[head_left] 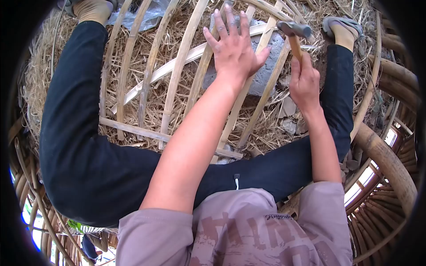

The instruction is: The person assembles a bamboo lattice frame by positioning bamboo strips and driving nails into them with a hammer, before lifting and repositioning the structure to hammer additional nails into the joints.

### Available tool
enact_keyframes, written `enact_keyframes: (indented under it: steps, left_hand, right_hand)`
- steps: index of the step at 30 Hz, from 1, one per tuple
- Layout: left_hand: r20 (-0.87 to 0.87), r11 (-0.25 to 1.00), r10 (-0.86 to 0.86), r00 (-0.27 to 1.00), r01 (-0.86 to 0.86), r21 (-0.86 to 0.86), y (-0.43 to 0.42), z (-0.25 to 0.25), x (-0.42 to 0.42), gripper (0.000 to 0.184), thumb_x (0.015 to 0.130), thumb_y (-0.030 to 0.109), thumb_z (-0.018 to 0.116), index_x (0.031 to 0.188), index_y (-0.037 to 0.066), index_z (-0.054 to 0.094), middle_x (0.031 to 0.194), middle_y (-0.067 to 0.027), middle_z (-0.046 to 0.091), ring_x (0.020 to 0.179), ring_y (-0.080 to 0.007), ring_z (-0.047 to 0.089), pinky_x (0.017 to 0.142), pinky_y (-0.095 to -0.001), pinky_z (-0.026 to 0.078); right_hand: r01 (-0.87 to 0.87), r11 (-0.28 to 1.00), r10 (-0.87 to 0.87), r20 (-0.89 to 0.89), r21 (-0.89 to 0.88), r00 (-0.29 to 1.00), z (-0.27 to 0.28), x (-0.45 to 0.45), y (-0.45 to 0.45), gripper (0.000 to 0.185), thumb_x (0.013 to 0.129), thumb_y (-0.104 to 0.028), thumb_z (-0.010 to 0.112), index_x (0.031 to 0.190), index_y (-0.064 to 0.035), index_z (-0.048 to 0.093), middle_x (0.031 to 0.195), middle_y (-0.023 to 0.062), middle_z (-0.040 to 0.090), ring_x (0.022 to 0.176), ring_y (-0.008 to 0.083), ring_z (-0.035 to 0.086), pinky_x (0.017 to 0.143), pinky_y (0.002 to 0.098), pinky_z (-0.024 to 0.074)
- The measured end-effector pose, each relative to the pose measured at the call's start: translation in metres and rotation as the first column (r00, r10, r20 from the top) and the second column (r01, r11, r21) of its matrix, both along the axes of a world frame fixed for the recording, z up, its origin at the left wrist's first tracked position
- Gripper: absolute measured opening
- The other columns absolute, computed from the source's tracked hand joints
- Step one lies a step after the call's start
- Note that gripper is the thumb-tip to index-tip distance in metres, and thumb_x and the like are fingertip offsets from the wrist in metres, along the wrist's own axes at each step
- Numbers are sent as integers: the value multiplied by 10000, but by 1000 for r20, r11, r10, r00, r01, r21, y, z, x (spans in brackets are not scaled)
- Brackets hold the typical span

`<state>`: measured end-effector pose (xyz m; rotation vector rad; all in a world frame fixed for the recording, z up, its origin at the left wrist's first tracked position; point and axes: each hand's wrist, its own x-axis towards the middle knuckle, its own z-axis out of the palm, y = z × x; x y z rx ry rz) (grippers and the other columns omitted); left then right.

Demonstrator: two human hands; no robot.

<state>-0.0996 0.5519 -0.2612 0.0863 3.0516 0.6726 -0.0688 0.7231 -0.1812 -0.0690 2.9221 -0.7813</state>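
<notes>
My left hand [234,49] lies palm down with its fingers spread over the bamboo slats [178,73], above a grey stone block [262,82]. My right hand [304,84] is wrapped round the wooden handle of a hammer [294,30]. The hammer's metal head is raised to the right of my left fingers, near the slat ends. A pale split bamboo strip [153,80] runs diagonally across the slats, and its upper end passes by my left hand. Along the near ends of the slats lies a bamboo crosspiece [133,129].
Dry straw [84,84] covers the ground around my outstretched legs [73,146]. Clear plastic [151,15] lies at the top left. Thick bamboo poles [388,159] curve along the right side. Broken stone pieces [289,117] sit below my right hand.
</notes>
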Motion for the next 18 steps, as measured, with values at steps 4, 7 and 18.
enact_keyframes:
  steps: [4,7,18]
  left_hand:
    - [-155,996,46,987,-58,-73,-1,12,-8,923,917,609,580,1606,85,262,1691,-252,121,1561,-446,120,1220,-668,129]
    - [37,999,11,999,-10,-34,-3,21,-3,988,891,643,600,1611,72,237,1694,-260,92,1565,-451,85,1224,-658,139]
    - [-257,993,59,964,-83,-83,4,-12,-8,985,862,640,620,1595,73,289,1688,-258,127,1557,-456,118,1215,-662,157]
  right_hand:
    - [-8,1000,8,-44,2,999,5,-5,-1,152,1058,-186,536,1094,-39,527,676,267,612,709,493,652,560,553,454]
    - [-14,1000,15,-49,12,999,-2,-2,1,152,1058,-187,536,1092,-38,535,686,256,622,697,488,650,560,549,459]
    - [-7,1000,7,0,18,1000,12,-12,-8,170,1063,-205,530,1068,-35,532,666,273,610,684,490,650,567,557,462]
